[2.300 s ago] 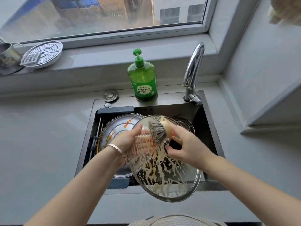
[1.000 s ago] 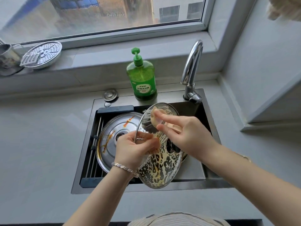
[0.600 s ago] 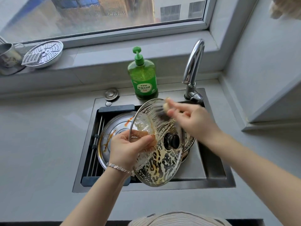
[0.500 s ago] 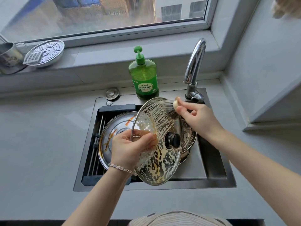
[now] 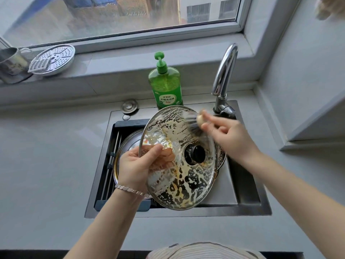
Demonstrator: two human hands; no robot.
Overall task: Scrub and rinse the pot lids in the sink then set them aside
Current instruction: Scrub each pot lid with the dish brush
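Observation:
A glass pot lid with a black knob, streaked with yellowish suds, is held tilted over the sink. My left hand grips its left rim, thumb on top and fingers behind the glass. My right hand holds a scrub brush whose dark bristles press on the lid's upper right part. A steel lid with orange stains lies in the sink, mostly hidden behind the glass lid. Another lid edge shows under my right wrist.
A green dish soap bottle stands behind the sink, the chrome faucet to its right. On the windowsill at left sit a perforated steamer plate and a metal cup. Grey counter surrounds the sink.
The glass lid has been turned so its knob side faces me. The brush has moved from the lid's middle to its upper right edge. My left hand keeps its grip on the rim.

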